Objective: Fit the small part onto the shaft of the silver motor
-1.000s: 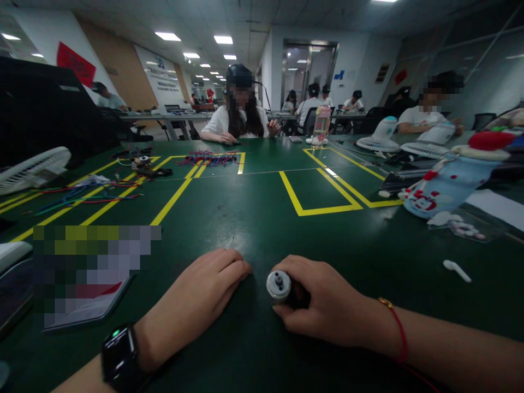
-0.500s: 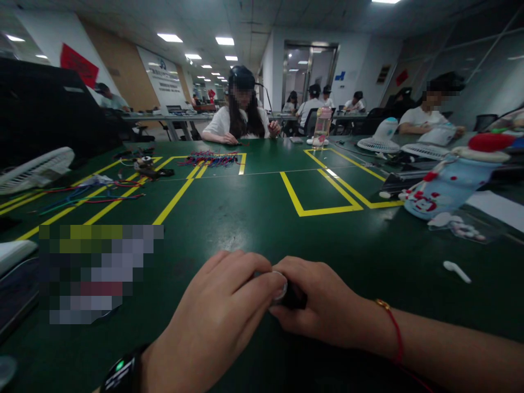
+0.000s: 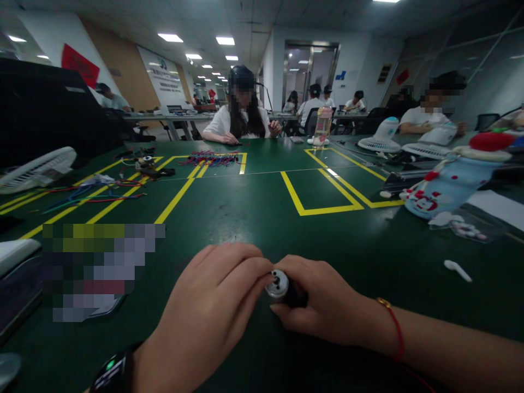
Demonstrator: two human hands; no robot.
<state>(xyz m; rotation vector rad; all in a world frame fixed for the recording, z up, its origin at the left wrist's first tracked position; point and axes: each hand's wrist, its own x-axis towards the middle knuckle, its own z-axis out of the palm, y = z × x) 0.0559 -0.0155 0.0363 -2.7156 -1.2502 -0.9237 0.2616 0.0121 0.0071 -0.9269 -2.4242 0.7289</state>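
My right hand (image 3: 323, 300) is wrapped around a small cylindrical motor (image 3: 277, 285), whose dark body mostly disappears inside the grip. The motor's round silver end faces left and up, with several dark holes in it. My left hand (image 3: 221, 295) has its fingers pressed together, the thumb and index tips touching that silver end near its middle. Whether anything small sits between these fingertips cannot be made out. Both hands are low over the green table (image 3: 245, 229), close to me.
Wires and small parts (image 3: 102, 188) lie at left, with a bundle of coloured wires (image 3: 210, 158) farther back. On the right are a blue bottle (image 3: 446, 183), a white earbud (image 3: 457, 270) and small fans (image 3: 379, 139). A person (image 3: 241, 109) sits opposite. Yellow tape marks the tabletop.
My left hand has shifted slightly left and its thumb has drawn back, uncovering more of the motor's silver end. My right hand keeps its hold in nearly the same place.
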